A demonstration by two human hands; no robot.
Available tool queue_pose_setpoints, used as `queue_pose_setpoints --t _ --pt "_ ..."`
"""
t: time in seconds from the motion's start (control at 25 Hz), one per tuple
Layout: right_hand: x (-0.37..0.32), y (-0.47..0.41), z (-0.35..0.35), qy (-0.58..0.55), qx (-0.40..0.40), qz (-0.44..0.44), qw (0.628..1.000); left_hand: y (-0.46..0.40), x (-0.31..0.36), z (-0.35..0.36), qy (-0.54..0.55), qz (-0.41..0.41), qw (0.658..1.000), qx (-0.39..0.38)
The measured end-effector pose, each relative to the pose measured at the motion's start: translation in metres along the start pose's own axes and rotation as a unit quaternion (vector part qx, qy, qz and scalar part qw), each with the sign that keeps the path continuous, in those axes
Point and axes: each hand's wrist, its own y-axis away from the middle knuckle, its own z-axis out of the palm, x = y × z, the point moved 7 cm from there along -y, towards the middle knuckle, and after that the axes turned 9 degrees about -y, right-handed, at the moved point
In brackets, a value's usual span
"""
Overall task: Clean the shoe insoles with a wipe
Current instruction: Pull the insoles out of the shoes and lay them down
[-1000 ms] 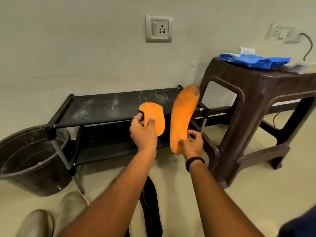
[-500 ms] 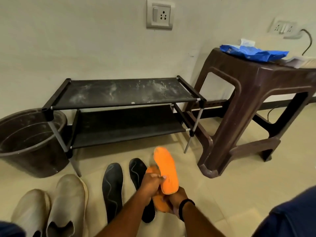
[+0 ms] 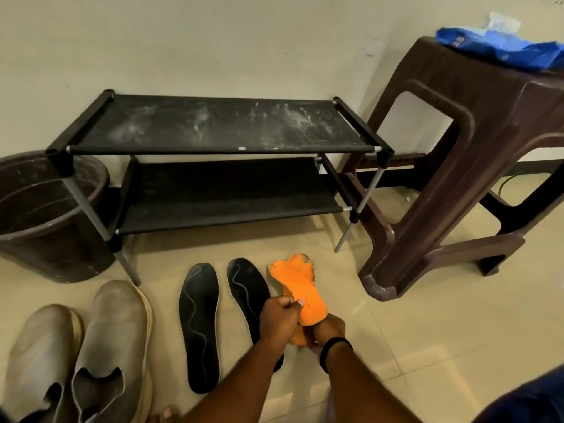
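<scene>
Two orange insoles (image 3: 297, 285) lie stacked low over the floor tiles, toes pointing away from me. My left hand (image 3: 279, 319) pinches the heel of the upper one. My right hand (image 3: 325, 334) grips the heel of the lower one from beneath; a black band circles that wrist. Two black insoles (image 3: 200, 325) lie side by side on the floor just left of the orange pair; my left forearm covers the heel of the nearer one. A blue wipe pack (image 3: 500, 50) with a white wipe sticking out rests on the brown stool.
A black two-tier shoe rack (image 3: 219, 148) stands against the wall. A dark bucket (image 3: 45, 218) sits at its left. The brown plastic stool (image 3: 457, 166) stands at the right. A pair of grey slip-on shoes (image 3: 82, 355) sits at the bottom left.
Both hands came down from in front of the rack to the floor with the orange insoles. The insoles, held apart before, are now stacked together beside the black ones.
</scene>
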Motion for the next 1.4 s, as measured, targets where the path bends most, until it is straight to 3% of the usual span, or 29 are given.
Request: queue_pose_setpoints --t 0.2,0.32,0.44,0.56,0.76,0.92,1.08,1.28,1.4 --pt "-0.004 -0.027 -0.016 -0.023 0.048 0.044 0.998 -0.018 -0.006 0.012 -0.058 -0.005 0.998 -0.021" --pt "-0.029 -0.038 -0.015 0.118 0.018 0.033 0.992 -0.032 -0.004 0.023 -0.144 0.015 0.986 -0.079" --pt "-0.078 -0.048 0.008 0.381 -0.041 -0.005 0.923 -0.050 -0.003 0.034 -0.197 0.038 0.971 -0.133" --pt "-0.130 -0.061 0.044 0.537 -0.082 -0.025 0.839 -0.069 0.005 0.044 -0.187 0.055 0.970 -0.146" --pt "-0.182 -0.063 0.072 0.642 -0.138 -0.001 0.754 -0.091 0.023 0.058 -0.172 0.073 0.969 -0.162" --pt "-0.208 -0.045 0.078 0.689 -0.148 -0.047 0.708 -0.087 0.044 0.067 -0.139 0.097 0.972 -0.162" --pt "-0.209 -0.027 0.047 0.669 -0.133 -0.098 0.724 -0.068 0.050 0.080 -0.137 0.119 0.966 -0.182" --pt "-0.179 -0.027 -0.007 0.609 -0.087 -0.105 0.781 -0.042 0.021 0.090 -0.162 0.090 0.966 -0.182" --pt "-0.160 -0.034 -0.023 0.622 -0.089 -0.098 0.772 -0.031 0.004 0.096 -0.202 0.073 0.963 -0.165"
